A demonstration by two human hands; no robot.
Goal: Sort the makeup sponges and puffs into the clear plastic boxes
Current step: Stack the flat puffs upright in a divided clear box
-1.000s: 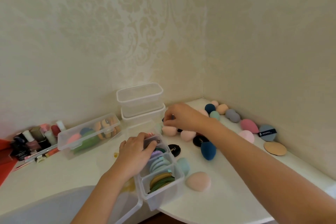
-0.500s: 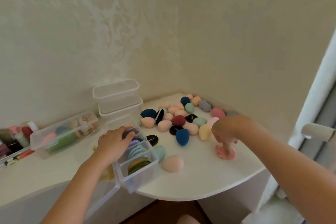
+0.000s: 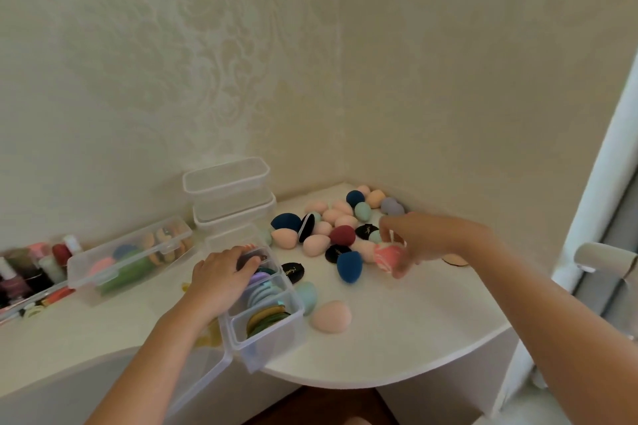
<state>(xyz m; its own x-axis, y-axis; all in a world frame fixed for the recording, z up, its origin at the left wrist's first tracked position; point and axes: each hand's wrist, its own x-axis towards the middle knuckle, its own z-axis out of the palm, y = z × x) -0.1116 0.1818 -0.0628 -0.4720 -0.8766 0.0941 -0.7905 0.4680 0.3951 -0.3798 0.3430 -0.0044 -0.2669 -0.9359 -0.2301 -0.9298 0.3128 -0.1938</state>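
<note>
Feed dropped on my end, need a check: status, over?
Left hand rests on divided box. Right hand pinches pink puff, blurred. Blue sponge and black puff lie between puff and box.

Head view, looking down, table (image 3: 397,338) near.
</note>
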